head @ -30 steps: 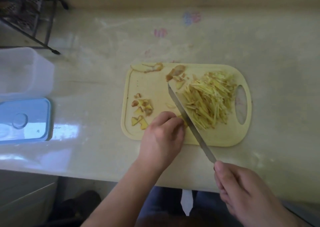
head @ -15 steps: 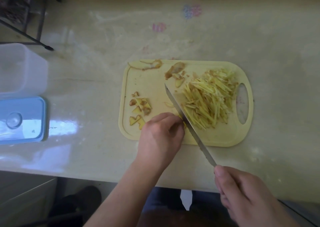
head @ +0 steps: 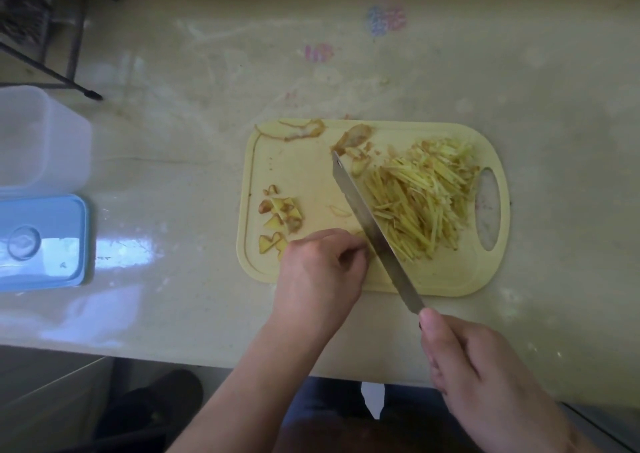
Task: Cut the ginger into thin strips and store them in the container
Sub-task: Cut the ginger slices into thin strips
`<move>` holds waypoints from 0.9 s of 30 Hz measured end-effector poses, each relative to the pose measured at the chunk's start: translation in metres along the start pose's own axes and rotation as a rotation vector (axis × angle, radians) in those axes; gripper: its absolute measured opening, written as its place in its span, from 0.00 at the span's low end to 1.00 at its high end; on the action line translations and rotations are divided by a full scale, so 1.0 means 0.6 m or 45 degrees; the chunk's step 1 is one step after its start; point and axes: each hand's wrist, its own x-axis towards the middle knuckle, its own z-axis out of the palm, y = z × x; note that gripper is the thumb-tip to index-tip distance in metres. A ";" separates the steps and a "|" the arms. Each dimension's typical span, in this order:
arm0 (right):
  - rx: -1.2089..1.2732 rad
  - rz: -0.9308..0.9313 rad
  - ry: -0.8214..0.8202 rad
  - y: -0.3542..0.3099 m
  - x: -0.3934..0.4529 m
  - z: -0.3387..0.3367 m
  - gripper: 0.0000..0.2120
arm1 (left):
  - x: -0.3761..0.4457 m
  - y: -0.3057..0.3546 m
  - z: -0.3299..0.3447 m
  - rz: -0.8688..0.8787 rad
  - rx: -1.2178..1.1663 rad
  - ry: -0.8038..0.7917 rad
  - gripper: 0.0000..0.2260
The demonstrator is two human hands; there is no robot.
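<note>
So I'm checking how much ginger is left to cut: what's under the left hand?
Only a small yellow ginger piece shows at the fingertips of the left hand, beside the knife. The curled fingers cover the rest, so its size cannot be seen.

both forearms are bare with no sleeves, watch or rings visible on the left hand [head: 320, 272] or right hand [head: 485, 380]; dark blue trousers [head: 332, 400] cover the legs below the counter edge.

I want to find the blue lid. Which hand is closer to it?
Left. The left hand rests on the cutting board, to the right of the blue lid. The right hand grips the knife further right.
</note>
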 end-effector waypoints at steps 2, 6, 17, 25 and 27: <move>-0.008 0.019 -0.003 0.000 -0.013 0.001 0.40 | 0.002 0.002 -0.001 -0.027 0.038 -0.027 0.05; -0.003 0.022 -0.038 -0.003 -0.028 0.000 0.40 | 0.007 0.005 0.000 -0.092 0.101 -0.080 0.04; -0.008 -0.072 -0.016 -0.008 0.013 0.003 0.38 | 0.004 0.005 -0.001 -0.078 0.059 -0.041 0.05; -0.027 -0.045 0.028 -0.006 -0.021 0.003 0.42 | 0.011 0.015 -0.006 -0.223 0.040 -0.093 0.04; -0.038 -0.042 0.027 -0.005 -0.022 0.005 0.43 | 0.012 0.016 -0.006 -0.239 0.054 -0.100 0.05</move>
